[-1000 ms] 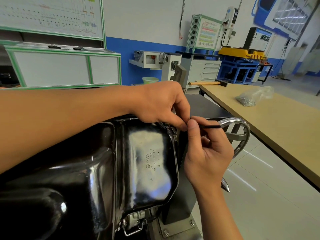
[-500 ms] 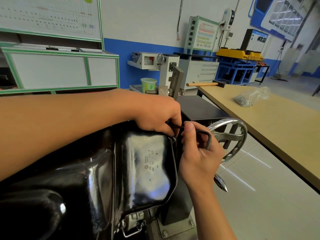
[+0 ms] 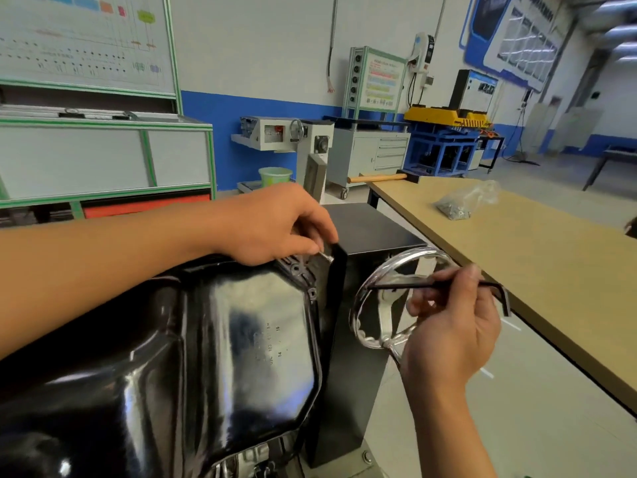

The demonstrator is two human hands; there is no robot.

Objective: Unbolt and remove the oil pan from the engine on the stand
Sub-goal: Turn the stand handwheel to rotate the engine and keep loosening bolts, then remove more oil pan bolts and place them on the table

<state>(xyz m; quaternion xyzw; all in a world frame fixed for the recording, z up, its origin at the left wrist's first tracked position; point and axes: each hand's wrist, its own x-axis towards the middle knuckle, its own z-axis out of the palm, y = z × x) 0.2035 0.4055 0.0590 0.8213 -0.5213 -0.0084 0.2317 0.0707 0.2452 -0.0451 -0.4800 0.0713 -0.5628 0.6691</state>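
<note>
My left hand (image 3: 275,225) pinches a bolt (image 3: 326,257) at one o'clock on the oil pan (image 3: 241,339); my right hand (image 3: 451,336) grips the hex key (image 3: 413,285). Stiff, likely slick: lift by the rim.

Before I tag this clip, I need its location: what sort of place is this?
Probably an automotive training workshop: a black oil pan on a stand with a chrome handwheel, a diagram teaching board, and a workbench holding a bag of fasteners.

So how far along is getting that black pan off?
Done: one small silver bolt looks out, pinched by the left hand. In hand: the right hand holds the black L-shaped hex key clear. Left: the glossy black oil pan sits in place, unlifted.
</note>
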